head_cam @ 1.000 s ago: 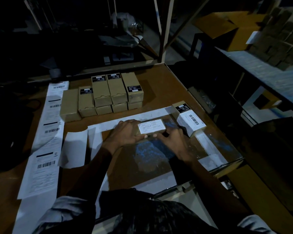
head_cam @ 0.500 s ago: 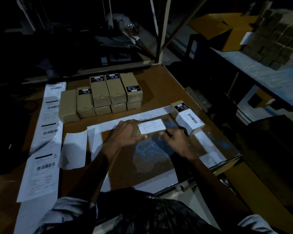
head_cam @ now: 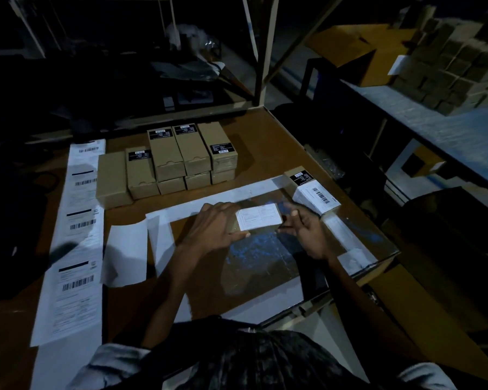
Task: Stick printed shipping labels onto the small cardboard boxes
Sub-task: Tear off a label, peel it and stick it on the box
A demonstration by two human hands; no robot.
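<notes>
A small cardboard box lies flat on the table's middle with a white shipping label [head_cam: 258,218] covering its top. My left hand [head_cam: 216,225] grips the box's left end, thumb along its near edge. My right hand [head_cam: 304,229] is at the box's right end, fingers blurred, touching the label's right edge. To the right lies a labelled box [head_cam: 313,190] with a barcode label on top. Behind stands a group of several plain boxes [head_cam: 166,161] with black stickers. A long strip of printed labels [head_cam: 79,237] runs down the table's left side.
A blank white backing sheet [head_cam: 126,254] lies left of my left arm. White paper strips frame a glossy plastic-covered patch [head_cam: 254,260] of the brown table. On the right, a shelf [head_cam: 448,128] carries a pile of small boxes [head_cam: 457,66] and an open carton [head_cam: 352,52]. A metal post [head_cam: 265,52] rises behind the table.
My right hand has drawn back slightly to the box's right end, its fingers moving. The left hand and the box stay put. The camera has shifted a little.
</notes>
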